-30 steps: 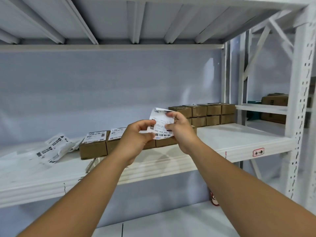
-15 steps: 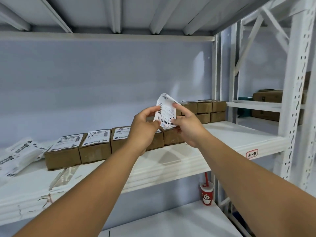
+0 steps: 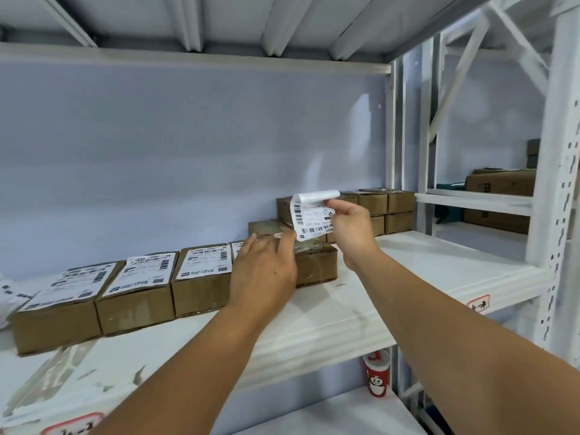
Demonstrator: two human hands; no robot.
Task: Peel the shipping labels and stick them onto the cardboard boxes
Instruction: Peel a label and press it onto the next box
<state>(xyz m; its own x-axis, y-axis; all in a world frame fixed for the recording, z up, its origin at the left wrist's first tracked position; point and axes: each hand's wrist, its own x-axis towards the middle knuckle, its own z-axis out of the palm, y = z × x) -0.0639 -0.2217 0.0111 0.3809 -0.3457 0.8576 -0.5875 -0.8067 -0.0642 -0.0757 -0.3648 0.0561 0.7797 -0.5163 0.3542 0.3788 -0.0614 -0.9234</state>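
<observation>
The right hand (image 3: 351, 227) pinches a white rectangular shipping label printed with black barcodes (image 3: 310, 219) by its right edge, thumb and forefinger pressed together on the paper. The label hangs to the left of that grip, raised above the shelf, its top edge curled over towards the back. Its lower left corner comes down to the left hand (image 3: 266, 271), which lies palm down with its fingers stretched out over the top of a plain brown cardboard box (image 3: 317, 266). The thumb tip meets that corner; whether it presses the corner onto the box cannot be told.

This box stands on a white metal shelf (image 3: 423, 277), at the right end of a row of three labelled brown cardboard boxes (image 3: 138, 293) that touch side by side. A stack of small unlabelled brown boxes (image 3: 389, 205) sits behind the right hand against the wall. Below the shelf stands a red paper cup (image 3: 376, 376).
</observation>
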